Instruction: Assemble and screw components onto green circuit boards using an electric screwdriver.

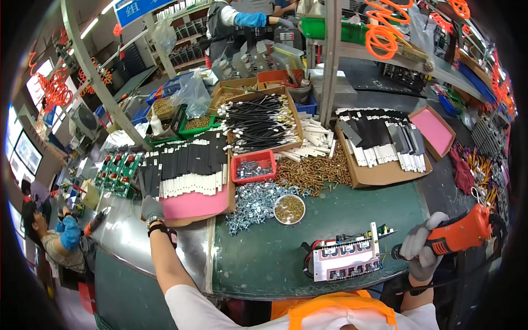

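My right hand (422, 248), in a grey glove, is wrapped round an orange electric screwdriver (459, 230). Its bit points left at a circuit board assembly (346, 263) with a pale metal plate and black components, lying near the table's front edge. A white strip (375, 240) stands across the assembly's right end, close to the bit. Far to the left, my gloved left hand (152, 209) is at the left side of a pink-lined cardboard box (199, 207) of black and white strips (190, 165). Its fingers look curled; what they hold, if anything, is hidden.
Silver screws (253, 206), brass-coloured screws (313, 171), a white bowl (289, 209) and a red bin (253, 166) lie mid-table. Behind are black cables (258, 124); at right, another strip box (379, 175). Green circuit boards (118, 173) stand left. A metal post (330, 66) rises behind. Co-workers are nearby.
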The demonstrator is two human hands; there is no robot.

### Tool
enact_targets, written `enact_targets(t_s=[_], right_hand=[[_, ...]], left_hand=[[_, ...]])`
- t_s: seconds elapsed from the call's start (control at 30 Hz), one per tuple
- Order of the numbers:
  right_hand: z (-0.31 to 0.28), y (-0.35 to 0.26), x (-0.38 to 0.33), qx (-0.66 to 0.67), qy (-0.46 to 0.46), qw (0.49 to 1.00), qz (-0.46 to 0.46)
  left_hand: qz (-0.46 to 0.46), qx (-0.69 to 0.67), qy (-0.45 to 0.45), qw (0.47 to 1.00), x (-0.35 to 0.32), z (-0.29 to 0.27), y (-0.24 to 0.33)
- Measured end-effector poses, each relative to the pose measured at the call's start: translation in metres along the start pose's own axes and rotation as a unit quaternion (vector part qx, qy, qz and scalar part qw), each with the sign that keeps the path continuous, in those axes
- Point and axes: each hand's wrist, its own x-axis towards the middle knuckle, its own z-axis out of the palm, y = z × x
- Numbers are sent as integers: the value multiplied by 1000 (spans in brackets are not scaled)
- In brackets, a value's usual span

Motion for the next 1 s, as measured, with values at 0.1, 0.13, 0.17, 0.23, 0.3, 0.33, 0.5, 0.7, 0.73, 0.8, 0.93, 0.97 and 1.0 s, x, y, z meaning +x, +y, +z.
enact_targets(t_s=[0.1,0.13,0.17,0.23,0.3,0.33,0.5,0.7,0.73,0.8,0.93,0.97,1.0], right_hand=[[-5,1,-2,4,-10,1000,8],[-6,1,-2,24,-18,999,16],[-7,0,-2,44,-26,998,26],[-9,0,1,51,-25,998,23],[-11,1,3,59,-56,997,18],[-7,0,4,29,-40,999,18],[3,-1,13,67,-145,987,18],[53,2,39,284,-255,920,-95],[60,7,39,301,-245,917,-95],[65,12,37,315,-239,914,-87],[66,20,33,312,-235,918,-71],[65,21,32,310,-231,920,-66],[64,20,30,286,-213,932,-69]], left_hand=[[128,36,-38,990,9,-5,-21],[133,34,-40,990,5,-6,-19],[86,-137,-65,985,-2,-8,-20],[-16,-459,-112,881,-17,-30,-12],[-32,-480,-150,864,-55,-61,9],[-23,-529,-156,834,-82,-83,33],[-18,-677,-397,619,-218,-180,107],[38,-660,-533,528,-351,-227,151],[69,-651,-558,510,-363,-230,156],[64,-654,-556,509,-383,-229,160],[79,-643,-536,542,-403,-226,162],[78,-641,-540,540,-406,-227,162],[84,-635,-538,549,-408,-227,162]])
